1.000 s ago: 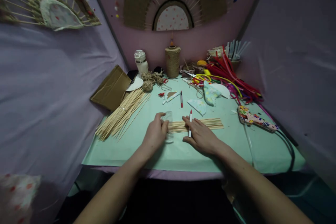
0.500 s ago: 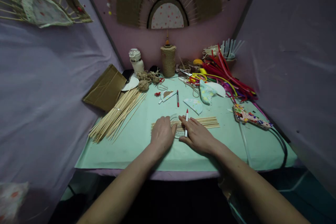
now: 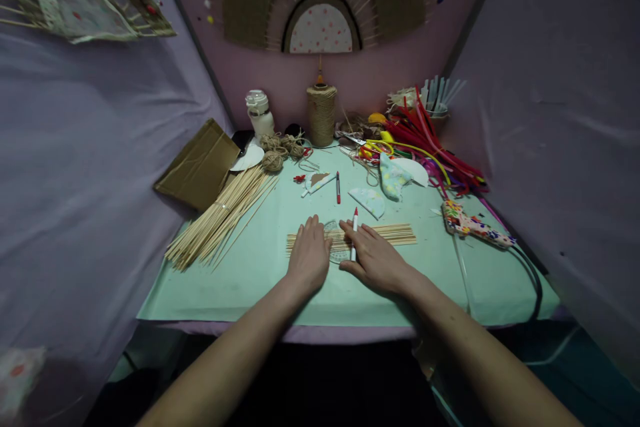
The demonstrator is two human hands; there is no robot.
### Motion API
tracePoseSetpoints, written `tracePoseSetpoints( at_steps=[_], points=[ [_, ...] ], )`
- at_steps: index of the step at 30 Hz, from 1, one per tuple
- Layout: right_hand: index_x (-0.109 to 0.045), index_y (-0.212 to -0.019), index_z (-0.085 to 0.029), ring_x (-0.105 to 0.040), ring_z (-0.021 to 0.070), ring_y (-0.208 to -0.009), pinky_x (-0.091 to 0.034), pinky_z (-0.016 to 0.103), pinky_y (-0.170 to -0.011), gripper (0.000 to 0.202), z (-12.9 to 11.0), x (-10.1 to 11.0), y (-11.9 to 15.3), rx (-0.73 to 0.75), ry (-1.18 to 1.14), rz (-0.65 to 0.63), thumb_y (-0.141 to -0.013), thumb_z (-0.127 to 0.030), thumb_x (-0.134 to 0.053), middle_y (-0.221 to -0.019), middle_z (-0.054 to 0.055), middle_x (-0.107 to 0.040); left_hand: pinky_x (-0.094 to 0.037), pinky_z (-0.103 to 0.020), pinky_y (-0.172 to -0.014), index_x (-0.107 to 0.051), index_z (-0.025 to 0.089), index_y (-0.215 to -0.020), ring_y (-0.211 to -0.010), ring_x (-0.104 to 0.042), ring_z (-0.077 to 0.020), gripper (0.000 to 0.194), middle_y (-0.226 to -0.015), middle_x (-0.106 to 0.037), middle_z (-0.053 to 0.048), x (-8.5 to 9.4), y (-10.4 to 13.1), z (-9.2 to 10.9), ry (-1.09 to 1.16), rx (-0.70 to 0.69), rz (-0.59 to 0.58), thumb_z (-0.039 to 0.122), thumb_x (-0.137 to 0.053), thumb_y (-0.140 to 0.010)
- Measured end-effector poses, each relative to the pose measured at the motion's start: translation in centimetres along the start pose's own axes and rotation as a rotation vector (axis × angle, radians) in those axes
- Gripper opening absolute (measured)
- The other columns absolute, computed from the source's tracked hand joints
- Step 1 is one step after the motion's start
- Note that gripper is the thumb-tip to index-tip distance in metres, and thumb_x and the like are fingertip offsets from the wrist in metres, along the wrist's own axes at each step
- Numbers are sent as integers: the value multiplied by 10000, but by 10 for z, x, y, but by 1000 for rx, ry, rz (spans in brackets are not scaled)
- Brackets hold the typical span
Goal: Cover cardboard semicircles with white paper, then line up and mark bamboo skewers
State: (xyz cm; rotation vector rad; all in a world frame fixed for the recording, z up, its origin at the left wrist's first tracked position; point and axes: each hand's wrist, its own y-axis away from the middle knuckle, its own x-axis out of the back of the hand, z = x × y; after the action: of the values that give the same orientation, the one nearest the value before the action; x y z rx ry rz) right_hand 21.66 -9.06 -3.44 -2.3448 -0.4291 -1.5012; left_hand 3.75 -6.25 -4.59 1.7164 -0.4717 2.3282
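Note:
A row of thin wooden sticks lies side by side across the mat near the front. My left hand rests flat on the left part of the row, fingers pointing away from me. A clear protractor lies on the sticks between my hands, partly covered by them. My right hand lies over the sticks to the right, holding a white marker with a red tip between thumb and fingers. Beyond the hands are a red pen and a patterned half-round cloth piece.
To the left lie a big bundle of sticks and folded cardboard. At the back stand a twine spool and a white bottle. Red pipe cleaners and a flower-patterned glue gun are on the right.
My left hand has shifted slightly left, with its thumb closer in, and more of the protractor shows. My right hand stays in about the same place with the marker.

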Motion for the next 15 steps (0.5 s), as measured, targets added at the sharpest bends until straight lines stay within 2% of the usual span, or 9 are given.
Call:
tracePoseSetpoints(
  at_steps=[5, 9, 15],
  points=[
    [-238, -1488, -97, -351, 271, -1385, -255, 488, -1146, 795, -2, 1, -1, -10, -6, -5, -858, -456, -565, -1464, 199, -421, -228, -470, -1167, -414, 52, -1359, -1417, -280, -274, 453, -1499, -363, -199, -2, -1, 2, -29, 23, -27, 256, -320, -965],
    [-211, -1495, -86, -346, 285, -1387, -247, 490, -1148, 875, -1, 3, 0, -15, -8, -18, -829, -509, -591, -1472, 218, -398, -219, -468, -1170, -391, 17, -1378, -1429, -244, -279, 481, -1510, -329, -217, 1, -1, 5, -52, 32, -63, 250, -319, -963],
    [-133, -1520, -127, -336, 312, -1388, -267, 540, -1126, 918, 20, 4, 17, -59, 18, 47, -827, -510, -596, -1483, 213, -383, -199, -437, -1181, -375, 10, -1391, -1433, -237, -264, 489, -1519, -322, -198, 6, 0, 8, -45, 46, -85, 247, -299, -970]
  ],
)
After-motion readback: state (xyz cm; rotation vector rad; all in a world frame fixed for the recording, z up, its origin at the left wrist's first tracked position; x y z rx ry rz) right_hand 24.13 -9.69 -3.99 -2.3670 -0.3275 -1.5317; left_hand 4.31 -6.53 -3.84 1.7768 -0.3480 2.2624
